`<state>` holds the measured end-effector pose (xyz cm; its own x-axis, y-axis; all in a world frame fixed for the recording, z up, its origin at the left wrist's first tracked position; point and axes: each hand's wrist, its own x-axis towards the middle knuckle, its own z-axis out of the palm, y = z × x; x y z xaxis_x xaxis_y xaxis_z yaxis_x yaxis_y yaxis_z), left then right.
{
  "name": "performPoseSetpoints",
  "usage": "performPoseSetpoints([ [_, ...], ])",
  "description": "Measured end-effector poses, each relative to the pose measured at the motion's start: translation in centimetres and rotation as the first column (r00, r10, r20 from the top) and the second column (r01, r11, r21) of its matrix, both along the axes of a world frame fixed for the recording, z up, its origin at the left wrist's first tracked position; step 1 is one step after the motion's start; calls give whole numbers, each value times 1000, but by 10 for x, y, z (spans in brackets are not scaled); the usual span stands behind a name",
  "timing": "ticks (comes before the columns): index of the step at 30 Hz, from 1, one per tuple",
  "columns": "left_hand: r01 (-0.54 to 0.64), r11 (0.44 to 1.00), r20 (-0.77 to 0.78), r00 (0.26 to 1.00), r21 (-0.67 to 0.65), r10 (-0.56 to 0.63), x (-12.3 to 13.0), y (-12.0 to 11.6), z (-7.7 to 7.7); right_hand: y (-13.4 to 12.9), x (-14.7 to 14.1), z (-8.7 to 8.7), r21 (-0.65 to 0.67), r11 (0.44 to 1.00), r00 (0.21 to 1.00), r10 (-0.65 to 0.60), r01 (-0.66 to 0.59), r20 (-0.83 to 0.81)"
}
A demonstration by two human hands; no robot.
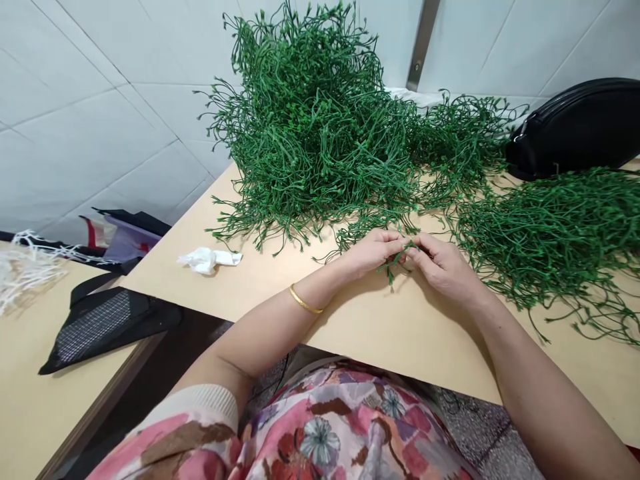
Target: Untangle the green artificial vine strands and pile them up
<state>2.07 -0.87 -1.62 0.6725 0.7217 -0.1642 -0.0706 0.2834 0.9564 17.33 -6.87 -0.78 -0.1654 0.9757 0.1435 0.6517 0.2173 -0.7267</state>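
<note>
Green strands (320, 133) are looking plastic, bangle (303, 303) is gleaming — polished metal, black bag (583, 130) is showing leathery sheen, tabletop (370, 327) is looking smooth

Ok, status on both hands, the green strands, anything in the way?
Left hand, right hand: grip closed on thin green stringy strands between them. Big tangled green heap just beyond. Crumpled white wad off left, not obstructing.
</note>
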Motion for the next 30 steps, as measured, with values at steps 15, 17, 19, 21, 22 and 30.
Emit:
performPoseSetpoints([
  [15,342,890,328,914,-302,-240,0,-28,10,-9,17,5,-199,896,717,166,-396,-677],
  [17,298,911,332,922,-284,-198,3,-26,9,-6,15,6,-180,912,692,140,-368,-708],
  [19,198,957,302,945,-212,-129,5,-19,6,-1,14,5,-169,945,715,88,-281,-694],
  [21,89,994,205,976,-69,-73,5,-11,4,4,13,3,-170,968,773,37,-185,-634],
  [22,50,999,139,989,18,-52,4,-8,4,6,13,2,-170,975,804,17,-146,-594],
  [30,-188,981,128,973,-45,192,5,-6,3,5,4,2,-49,996,954,53,-71,-294],
])
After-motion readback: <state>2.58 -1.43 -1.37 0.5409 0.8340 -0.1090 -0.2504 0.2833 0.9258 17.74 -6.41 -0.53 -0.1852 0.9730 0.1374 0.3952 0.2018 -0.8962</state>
